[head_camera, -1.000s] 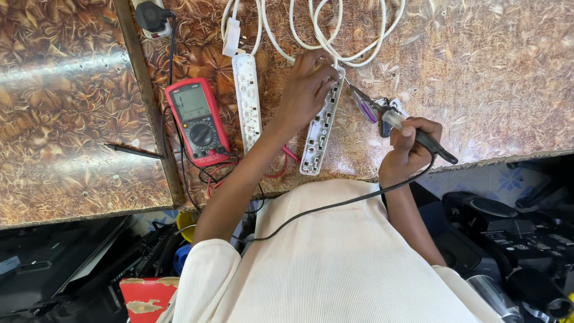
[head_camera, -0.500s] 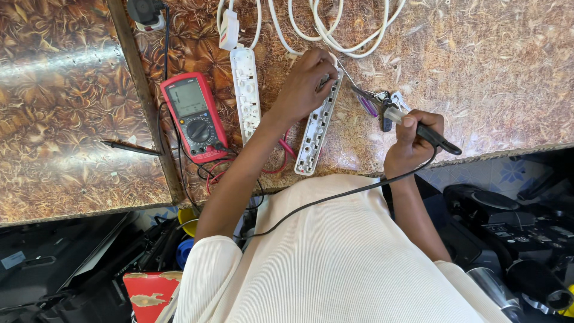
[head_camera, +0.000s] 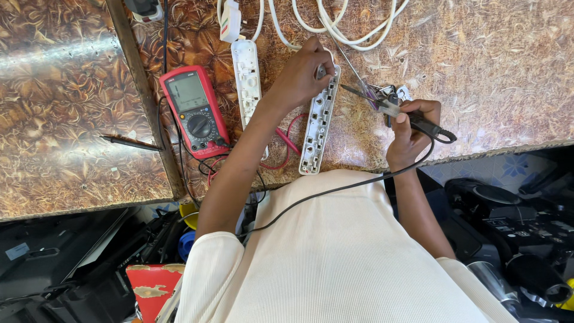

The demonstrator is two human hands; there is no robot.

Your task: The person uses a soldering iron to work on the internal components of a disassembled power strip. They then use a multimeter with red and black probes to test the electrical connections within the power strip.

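Opened power strip (head_camera: 315,122): white, long, lying on the patterned brown worktop (head_camera: 490,66) with its inner contacts facing up, near the front edge. All places below are given from this strip.

Left hand (head_camera: 301,75): at the strip's far end, fingers pressed down on the casing and closed on a small part there; the part is too small to identify.

Right hand (head_camera: 409,134): to the right of the strip, closed around the dark handle of a soldering iron (head_camera: 397,110). The tip points toward the strip's far end but is apart from it. A black cord runs from the handle back across the person's pale shirt.

Second power strip (head_camera: 248,72): white, closed, just to the left and roughly parallel.

Multimeter (head_camera: 194,110): red, further left, with red leads looping up to the open strip.

White cable (head_camera: 353,27): coiled beyond the far end.

Handling note: as a judgement, the work is best done with the left hand pinning the casing firmly and its fingers clear of the hot tip.
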